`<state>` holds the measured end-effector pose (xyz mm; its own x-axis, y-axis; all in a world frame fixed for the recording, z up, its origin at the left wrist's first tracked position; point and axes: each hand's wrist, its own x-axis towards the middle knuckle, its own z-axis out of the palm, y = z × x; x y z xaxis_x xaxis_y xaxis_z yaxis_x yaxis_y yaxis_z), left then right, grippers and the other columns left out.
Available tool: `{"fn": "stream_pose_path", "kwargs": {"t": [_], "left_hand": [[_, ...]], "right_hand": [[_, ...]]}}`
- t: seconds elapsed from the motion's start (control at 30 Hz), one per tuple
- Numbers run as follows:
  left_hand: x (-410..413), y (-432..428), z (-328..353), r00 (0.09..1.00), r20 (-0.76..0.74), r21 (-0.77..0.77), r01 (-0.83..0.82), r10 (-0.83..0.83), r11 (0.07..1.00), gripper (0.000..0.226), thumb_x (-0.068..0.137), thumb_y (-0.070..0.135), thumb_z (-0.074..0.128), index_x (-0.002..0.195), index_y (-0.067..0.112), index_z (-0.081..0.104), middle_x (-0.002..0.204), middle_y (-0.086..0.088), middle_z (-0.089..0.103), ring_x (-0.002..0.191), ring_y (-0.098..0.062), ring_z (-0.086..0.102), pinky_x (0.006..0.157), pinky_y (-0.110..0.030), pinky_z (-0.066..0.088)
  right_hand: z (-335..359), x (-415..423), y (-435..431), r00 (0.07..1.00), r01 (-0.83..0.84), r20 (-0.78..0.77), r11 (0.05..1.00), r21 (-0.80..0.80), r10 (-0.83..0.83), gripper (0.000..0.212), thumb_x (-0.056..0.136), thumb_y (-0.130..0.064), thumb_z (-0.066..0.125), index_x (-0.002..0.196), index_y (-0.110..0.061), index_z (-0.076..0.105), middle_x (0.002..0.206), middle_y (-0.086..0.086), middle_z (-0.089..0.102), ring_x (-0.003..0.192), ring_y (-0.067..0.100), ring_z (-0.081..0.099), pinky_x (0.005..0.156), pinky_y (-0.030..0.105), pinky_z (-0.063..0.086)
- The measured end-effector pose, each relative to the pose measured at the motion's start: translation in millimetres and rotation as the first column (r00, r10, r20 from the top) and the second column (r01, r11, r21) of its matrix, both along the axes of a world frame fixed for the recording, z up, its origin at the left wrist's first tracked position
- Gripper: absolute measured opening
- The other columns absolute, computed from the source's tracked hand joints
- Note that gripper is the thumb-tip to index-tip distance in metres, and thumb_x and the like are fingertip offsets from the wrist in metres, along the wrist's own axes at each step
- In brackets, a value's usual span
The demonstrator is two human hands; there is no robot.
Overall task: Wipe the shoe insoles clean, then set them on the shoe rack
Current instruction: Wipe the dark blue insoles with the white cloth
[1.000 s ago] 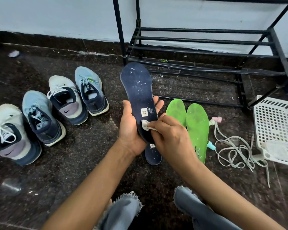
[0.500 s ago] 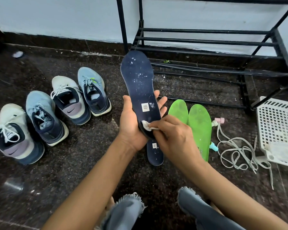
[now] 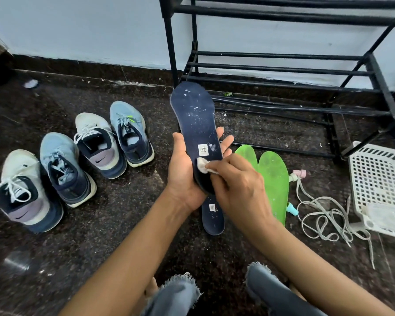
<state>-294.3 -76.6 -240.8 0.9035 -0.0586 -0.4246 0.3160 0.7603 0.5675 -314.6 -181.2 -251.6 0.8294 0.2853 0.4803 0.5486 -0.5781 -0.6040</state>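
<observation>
My left hand (image 3: 183,176) holds a dark navy insole (image 3: 195,117) from underneath, toe end pointing up toward the rack; white specks dot its surface. My right hand (image 3: 240,185) pinches a small white wipe (image 3: 202,165) and presses it on the insole near the heel, just below a white label. A second navy insole (image 3: 212,215) lies on the floor under my hands, mostly hidden. Two green insoles (image 3: 275,176) lie side by side on the floor to the right. The black metal shoe rack (image 3: 283,69) stands against the wall behind.
Several sneakers (image 3: 96,144) stand in a row on the dark speckled floor at the left. A white perforated basket (image 3: 381,188) sits at the right edge, with loose laces and a cord (image 3: 324,215) beside it. My knees in frayed denim (image 3: 176,293) are at the bottom.
The held insole has stayed in my left hand, tilting slightly; my right hand with the wipe has shifted a little along the heel area. The view has moved slightly.
</observation>
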Motion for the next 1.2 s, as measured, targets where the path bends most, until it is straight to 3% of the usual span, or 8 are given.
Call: {"fn": "stream_pose_path", "kwargs": {"t": [0.1,0.23,0.37,0.53,0.73,0.93,1.07,1.2], "left_hand": [[-0.4,2.7,7.1,1.000,0.017,0.010,0.000,0.000,1.000,0.080,0.096,0.065,0.007,0.109,0.009,0.062,0.095,-0.005,0.076,0.107,-0.018,0.061,0.109,-0.033,0.036],[-2.0,1.7,17.9,0.999,0.019,0.035,0.038,-0.039,0.999,0.082,0.095,0.068,0.006,0.112,0.012,0.063,0.099,-0.006,0.075,0.094,-0.014,0.071,0.087,-0.030,0.049],[2.7,5.3,33.9,0.999,0.030,0.049,-0.013,0.011,0.999,0.082,0.097,0.066,0.009,0.113,0.007,0.064,0.109,-0.007,0.072,0.104,-0.017,0.066,0.096,-0.029,0.046],[10.9,4.6,62.1,0.997,0.073,0.067,0.022,-0.027,0.998,0.083,0.094,0.069,0.009,0.113,0.011,0.065,0.105,-0.010,0.073,0.095,-0.015,0.070,0.088,-0.029,0.049],[23.8,-1.5,105.2,0.987,0.160,0.035,-0.006,0.001,0.999,0.083,0.096,0.066,0.011,0.102,0.009,0.070,0.101,-0.005,0.073,0.110,-0.020,0.061,0.107,-0.037,0.040],[32.1,-7.2,149.3,0.980,0.195,0.121,0.015,-0.039,0.993,0.082,0.097,0.065,0.005,0.109,0.008,0.064,0.093,-0.004,0.075,0.102,-0.016,0.063,0.091,-0.026,0.047],[25.0,-16.9,182.4,0.974,0.219,0.145,0.017,-0.049,0.989,0.082,0.096,0.066,0.006,0.102,0.008,0.064,0.091,-0.007,0.073,0.082,-0.014,0.070,0.079,-0.027,0.054],[19.1,-16.6,214.9,0.974,0.226,0.139,-0.051,0.018,0.989,0.078,0.098,0.063,0.010,0.112,0.007,0.062,0.105,-0.009,0.070,0.098,-0.019,0.064,0.087,-0.029,0.050]], "right_hand": [[6.0,-11.4,-1.3,0.996,-0.093,-0.011,0.996,0.003,0.093,0.017,0.085,-0.007,0.057,0.094,-0.005,0.071,0.078,0.009,0.059,0.067,0.025,0.057,0.060,0.027,0.043],[16.6,6.4,-5.2,0.997,-0.020,0.080,0.999,-0.025,0.022,0.018,0.087,-0.010,0.054,0.090,-0.004,0.070,0.074,0.010,0.056,0.067,0.028,0.056,0.063,0.034,0.043],[30.5,-5.3,0.8,0.991,-0.121,0.056,0.992,0.028,0.119,0.017,0.086,-0.008,0.055,0.092,-0.004,0.071,0.078,0.009,0.058,0.070,0.021,0.056,0.067,0.023,0.044],[58.9,18.4,-3.7,0.990,-0.034,0.134,0.999,-0.017,0.035,0.012,0.085,-0.003,0.059,0.088,-0.004,0.070,0.074,0.009,0.057,0.069,0.027,0.056,0.063,0.034,0.044],[98.5,30.6,-12.0,0.983,-0.015,0.185,0.999,-0.030,0.020,0.015,0.081,-0.003,0.062,0.092,-0.006,0.071,0.080,0.008,0.062,0.074,0.024,0.060,0.068,0.025,0.043],[138.7,20.4,-9.6,0.979,-0.048,0.202,0.998,0.038,0.040,0.015,0.079,-0.004,0.064,0.091,-0.006,0.073,0.084,0.004,0.066,0.078,0.011,0.058,0.074,0.010,0.039],[174.9,30.9,-16.5,0.961,0.025,0.273,0.997,0.070,-0.043,0.017,0.076,-0.001,0.064,0.089,-0.006,0.073,0.084,0.008,0.067,0.077,0.019,0.061,0.073,0.014,0.039],[198.7,10.3,-12.6,0.970,-0.014,0.241,0.985,0.172,-0.029,0.014,0.076,0.001,0.065,0.086,-0.006,0.074,0.084,0.004,0.068,0.080,0.006,0.058,0.077,0.000,0.035]]}}
